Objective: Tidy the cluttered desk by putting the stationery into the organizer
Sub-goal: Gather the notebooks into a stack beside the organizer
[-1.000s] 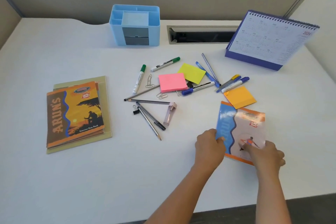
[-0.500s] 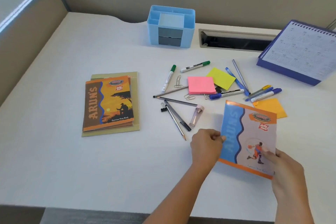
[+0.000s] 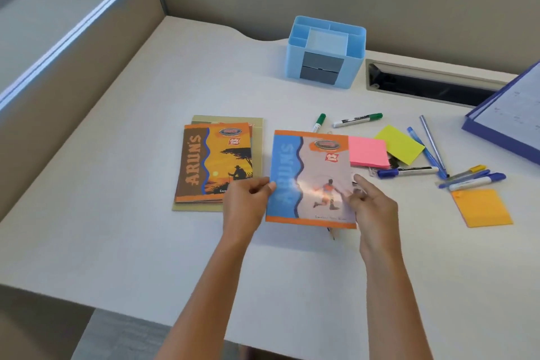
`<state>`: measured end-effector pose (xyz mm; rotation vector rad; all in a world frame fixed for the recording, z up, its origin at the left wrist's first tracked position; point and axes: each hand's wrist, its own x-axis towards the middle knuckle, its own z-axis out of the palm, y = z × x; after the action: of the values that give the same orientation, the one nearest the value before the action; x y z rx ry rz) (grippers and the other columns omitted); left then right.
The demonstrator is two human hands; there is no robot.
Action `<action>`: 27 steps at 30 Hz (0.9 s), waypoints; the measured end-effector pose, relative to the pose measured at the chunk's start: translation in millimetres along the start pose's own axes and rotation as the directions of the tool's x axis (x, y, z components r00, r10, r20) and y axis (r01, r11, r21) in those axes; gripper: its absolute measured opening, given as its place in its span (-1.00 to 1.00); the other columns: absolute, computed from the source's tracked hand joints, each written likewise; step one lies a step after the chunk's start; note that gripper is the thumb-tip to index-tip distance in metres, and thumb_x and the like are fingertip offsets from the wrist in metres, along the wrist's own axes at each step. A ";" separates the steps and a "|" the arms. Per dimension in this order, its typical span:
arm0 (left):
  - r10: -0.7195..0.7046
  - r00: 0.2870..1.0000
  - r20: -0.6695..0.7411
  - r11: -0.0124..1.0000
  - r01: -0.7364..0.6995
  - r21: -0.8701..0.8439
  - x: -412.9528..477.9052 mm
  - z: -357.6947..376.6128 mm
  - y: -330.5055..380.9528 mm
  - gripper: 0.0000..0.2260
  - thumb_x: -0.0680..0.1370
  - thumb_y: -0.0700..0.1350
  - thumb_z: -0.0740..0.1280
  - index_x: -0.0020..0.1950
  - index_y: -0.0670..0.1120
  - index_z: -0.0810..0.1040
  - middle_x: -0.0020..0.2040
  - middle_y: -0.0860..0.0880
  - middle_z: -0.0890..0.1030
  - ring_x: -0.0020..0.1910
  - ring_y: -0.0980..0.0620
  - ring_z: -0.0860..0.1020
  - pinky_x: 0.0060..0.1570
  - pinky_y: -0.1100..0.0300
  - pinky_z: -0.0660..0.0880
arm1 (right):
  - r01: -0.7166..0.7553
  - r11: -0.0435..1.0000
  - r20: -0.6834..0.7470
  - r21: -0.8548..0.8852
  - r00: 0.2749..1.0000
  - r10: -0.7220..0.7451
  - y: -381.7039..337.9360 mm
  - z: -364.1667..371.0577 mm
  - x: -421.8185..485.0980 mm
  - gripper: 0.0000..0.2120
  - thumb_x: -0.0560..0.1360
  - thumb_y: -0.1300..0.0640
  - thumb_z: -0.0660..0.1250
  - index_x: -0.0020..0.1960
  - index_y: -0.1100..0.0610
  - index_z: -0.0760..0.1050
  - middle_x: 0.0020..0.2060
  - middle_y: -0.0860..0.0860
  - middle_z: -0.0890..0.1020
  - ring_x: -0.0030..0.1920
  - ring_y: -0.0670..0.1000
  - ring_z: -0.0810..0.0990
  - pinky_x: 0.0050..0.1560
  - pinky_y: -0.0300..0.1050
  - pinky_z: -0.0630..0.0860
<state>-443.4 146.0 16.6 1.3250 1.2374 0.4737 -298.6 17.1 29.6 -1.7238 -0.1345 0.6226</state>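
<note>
I hold a blue-and-orange notebook (image 3: 309, 172) above the desk with both hands. My left hand (image 3: 247, 204) pinches its left edge, and my right hand (image 3: 372, 204) grips its lower right edge. It hovers over the pencils and clips, hiding most of them. A stack of notebooks (image 3: 216, 161) with an orange cover on top lies just to its left. The light blue organizer (image 3: 325, 51) stands at the back of the desk. Pink sticky notes (image 3: 368, 152), yellow sticky notes (image 3: 400, 145), orange sticky notes (image 3: 482, 207), green markers (image 3: 358, 120) and blue pens (image 3: 426, 149) lie to the right.
A desk calendar (image 3: 508, 120) stands at the far right. A cable slot (image 3: 429, 85) is cut into the desk behind the pens. A partition wall runs along the left and back edges of the white desk (image 3: 146, 184).
Both hands lifted the blue notebook from the desk's right side and carried it left, over the pencils, toward the notebook stack. The view turned left too.
</note>
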 end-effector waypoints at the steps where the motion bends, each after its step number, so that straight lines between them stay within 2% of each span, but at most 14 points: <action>1: 0.024 0.999 -0.042 0.999 -0.022 0.038 4.1 -13.3 -2.3 -0.84 0.53 -0.11 0.41 0.06 -0.13 0.69 -0.12 -0.04 0.71 -0.10 -0.06 0.67 -0.04 -0.06 0.62 | -0.008 1.000 0.009 -0.001 1.000 0.008 1.2 15.2 4.0 -0.62 0.46 0.33 0.37 0.22 0.04 0.54 -0.30 -0.11 0.68 -0.28 -0.18 0.65 -0.26 -0.31 0.55; 4: 0.097 0.974 -0.204 0.983 -0.062 0.170 15.3 -49.4 -8.5 -0.83 0.53 -0.08 0.41 0.07 -0.09 0.69 -0.18 0.09 0.67 -0.16 0.06 0.65 -0.19 0.18 0.57 | 0.027 0.991 0.069 -0.128 0.997 -0.018 4.0 64.9 9.6 -0.76 0.42 0.28 0.42 0.08 0.13 0.63 -0.34 -0.10 0.68 -0.27 -0.11 0.63 -0.13 -0.09 0.57; 6: 0.119 0.942 -0.313 0.971 -0.044 0.236 23.6 -67.5 -11.5 -0.82 0.52 -0.06 0.40 0.08 -0.07 0.69 -0.18 0.09 0.63 -0.15 0.04 0.61 -0.16 0.22 0.49 | 0.079 0.967 0.088 -0.242 0.994 -0.060 3.0 96.4 8.8 -0.85 0.40 0.23 0.43 -0.04 0.12 0.67 -0.33 -0.04 0.68 -0.25 0.00 0.62 -0.11 -0.04 0.55; 9: 0.142 0.910 -0.390 0.936 0.006 0.353 39.7 -85.6 -14.1 -0.81 0.54 -0.05 0.37 0.11 -0.06 0.67 -0.08 -0.04 0.68 -0.18 -0.02 0.55 -0.16 0.19 0.41 | 0.156 0.916 0.098 -0.370 0.987 -0.128 1.7 135.1 8.9 -0.90 0.40 0.28 0.35 -0.14 0.20 0.63 -0.29 0.05 0.68 -0.21 0.15 0.61 -0.25 -0.10 0.49; 12: 0.169 0.891 -0.421 0.893 0.043 0.448 56.3 -102.0 -16.8 -0.77 0.55 -0.04 0.36 0.15 -0.07 0.65 0.00 -0.11 0.66 -0.16 -0.04 0.52 -0.17 0.15 0.40 | 0.191 0.863 0.164 -0.467 0.978 -0.128 3.1 164.4 10.6 -0.87 0.44 0.29 0.29 -0.13 0.22 0.62 -0.20 0.07 0.69 -0.20 0.15 0.58 -0.36 -0.20 0.38; 14: 0.188 0.889 -0.417 0.867 0.049 0.495 65.0 -110.7 -18.4 -0.72 0.54 -0.02 0.37 0.22 -0.05 0.62 0.14 -0.14 0.58 0.00 -0.09 0.55 -0.07 0.06 0.49 | 0.197 0.803 0.181 -0.562 0.977 -0.113 6.4 174.1 13.1 -0.83 0.48 0.23 0.28 -0.02 0.17 0.64 -0.04 0.11 0.65 -0.04 0.14 0.56 -0.24 -0.18 0.45; 16: 0.158 0.899 -0.408 0.863 0.075 0.500 70.4 -116.6 -18.2 -0.56 0.52 0.01 0.39 0.38 -0.04 0.48 0.26 -0.15 0.47 0.16 -0.13 0.52 0.11 -0.04 0.50 | 0.187 0.755 0.155 -0.628 0.981 -0.114 9.1 177.2 15.9 -0.81 0.51 0.14 0.29 0.03 0.19 0.61 0.07 0.17 0.54 0.10 0.19 0.48 -0.05 -0.10 0.45; 19: 0.078 0.921 -0.381 0.842 0.144 0.520 79.1 -118.1 -17.1 -0.43 0.54 0.07 0.35 0.47 -0.13 0.31 0.31 -0.17 0.47 0.25 -0.17 0.48 0.18 -0.08 0.46 | 0.173 0.723 0.136 -0.669 0.985 -0.109 8.8 182.0 14.9 -0.69 0.54 -0.02 0.30 0.08 0.24 0.50 0.12 0.20 0.46 0.16 0.22 0.43 -0.05 -0.11 0.36; 21: 0.046 0.940 -0.337 0.855 0.138 0.500 84.2 -116.7 -12.9 -0.57 0.56 0.09 0.31 0.32 -0.14 0.46 0.20 -0.13 0.59 0.16 -0.16 0.54 0.07 -0.02 0.45 | 0.145 0.697 0.149 -0.702 0.987 -0.055 5.8 187.9 16.0 -0.56 0.54 -0.09 0.29 0.18 0.27 0.44 0.15 0.22 0.46 0.18 0.23 0.41 -0.06 -0.10 0.29; 23: 0.000 0.958 -0.288 0.870 0.142 0.472 89.7 -119.3 -7.2 -0.82 0.56 0.09 0.31 -0.03 -0.01 0.54 0.04 -0.12 0.64 0.03 -0.15 0.58 -0.03 0.04 0.47 | 0.102 0.691 0.172 -0.716 0.985 0.033 1.0 192.1 22.4 -0.56 0.52 -0.12 0.30 0.12 0.26 0.46 0.10 0.21 0.53 0.17 0.23 0.44 -0.04 -0.06 0.31; 24: -0.036 0.965 -0.260 0.876 0.155 0.456 93.6 -122.1 -4.6 -0.82 0.55 0.10 0.33 -0.06 -0.01 0.52 0.02 -0.13 0.63 0.04 -0.16 0.59 0.01 0.01 0.51 | 0.080 0.715 0.182 -0.694 0.981 0.067 -0.1 191.4 28.6 -0.60 0.50 -0.13 0.33 0.01 0.24 0.47 0.01 0.18 0.58 0.12 0.21 0.49 -0.02 -0.05 0.36; 25: -0.082 0.970 -0.230 0.885 0.177 0.432 97.7 -125.7 -2.0 -0.77 0.54 0.10 0.34 0.02 -0.04 0.53 0.05 -0.13 0.62 0.07 -0.16 0.59 0.08 -0.04 0.53 | 0.055 0.760 0.194 -0.648 0.976 0.095 -1.1 189.4 34.0 -0.63 0.47 -0.12 0.37 -0.10 0.21 0.45 -0.10 0.14 0.60 0.03 0.18 0.53 -0.01 -0.03 0.42; 26: -0.129 0.972 -0.195 0.897 0.198 0.396 102.2 -129.5 0.5 -0.72 0.53 0.11 0.36 0.07 -0.08 0.52 0.07 -0.14 0.62 0.06 -0.16 0.61 0.10 -0.08 0.55 | 0.024 0.813 0.213 -0.582 0.969 0.124 -1.7 187.1 37.8 -0.64 0.44 -0.09 0.41 -0.15 0.22 0.46 -0.18 0.10 0.62 -0.04 0.16 0.57 -0.02 -0.05 0.46; 27: -0.169 0.974 -0.149 0.910 0.213 0.357 106.2 -132.9 3.1 -0.72 0.52 0.10 0.38 0.02 -0.10 0.51 0.05 -0.13 0.63 0.02 -0.14 0.62 0.07 -0.09 0.57 | -0.014 0.856 0.231 -0.516 0.960 0.155 -1.8 185.8 40.9 -0.66 0.43 -0.05 0.44 -0.13 0.25 0.50 -0.18 0.10 0.65 -0.06 0.16 0.61 0.05 0.03 0.53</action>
<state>-519.5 297.7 5.7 1.4862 1.5937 0.1801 -351.1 196.7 -4.2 -2.1593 -0.4496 0.9475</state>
